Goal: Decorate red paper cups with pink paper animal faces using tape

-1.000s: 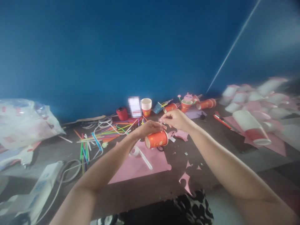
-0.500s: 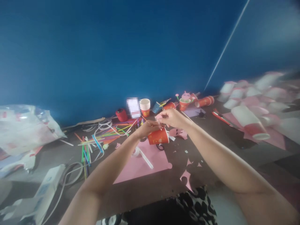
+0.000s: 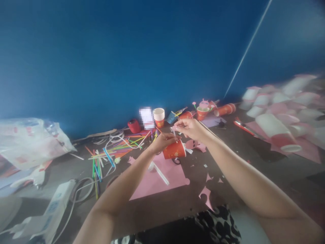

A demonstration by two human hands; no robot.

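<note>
My left hand (image 3: 164, 141) is closed on a red paper cup (image 3: 174, 151), which lies tilted on its side above a pink paper sheet (image 3: 175, 179). Close over the cup, my right hand (image 3: 190, 130) pinches a small pale strip (image 3: 174, 132) at its fingertips. Whether that strip touches the cup or the left fingers is hard to make out. Just under the cup shows the dark loop of a scissors handle (image 3: 176, 161). A white tube-like piece (image 3: 160, 173) rests on the pink sheet. Pink cut-out paper (image 3: 194, 145) lies right of the cup.
Behind stand a stack of paper cups (image 3: 159, 118) and a decorated cup (image 3: 203, 112). Coloured straws (image 3: 99, 166) and a power strip (image 3: 57, 203) lie left, with a plastic bag (image 3: 33, 144). White-and-red cups (image 3: 279, 130) are piled right. Pink scraps (image 3: 206, 196) lie near the front edge.
The view has shifted slightly. The pale strip now shows hanging below my right fingertips, over the cup. My left hand still holds the cup in about the same pose.
</note>
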